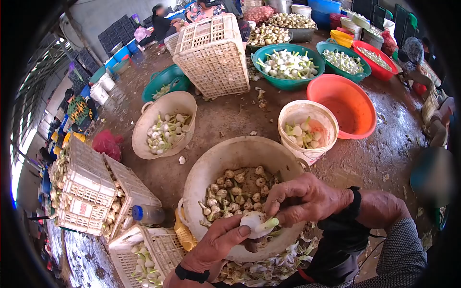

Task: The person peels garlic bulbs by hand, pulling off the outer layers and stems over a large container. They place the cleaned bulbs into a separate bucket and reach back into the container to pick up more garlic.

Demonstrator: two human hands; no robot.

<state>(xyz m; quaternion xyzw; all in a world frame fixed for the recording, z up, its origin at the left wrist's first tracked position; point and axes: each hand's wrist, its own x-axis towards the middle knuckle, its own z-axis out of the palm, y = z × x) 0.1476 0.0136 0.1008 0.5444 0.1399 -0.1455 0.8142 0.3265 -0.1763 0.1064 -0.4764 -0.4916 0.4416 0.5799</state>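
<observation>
My left hand (216, 246) is closed round a white, peeled-looking garlic bulb (254, 222) with a short green stem. The fingers of my right hand (302, 199) are bent and pinched at the stem side of the same bulb; whether a bit of skin is between them is hidden. Both hands are over the near side of a large beige tub (201, 180). Inside the tub lie several unpeeled, soil-brown garlic bulbs (235, 192). Garlic skins and leaf scraps (269, 266) are heaped just below the tub, close to my legs.
Ahead stand a beige basin (139, 139) and a white bucket (290, 144), both with white bulbs, and a red basin (365, 103). A plastic crate (211, 72) stands beyond. Crates (91, 187) and a blue-capped bottle (151, 214) are at left. Other people sit around the wet floor.
</observation>
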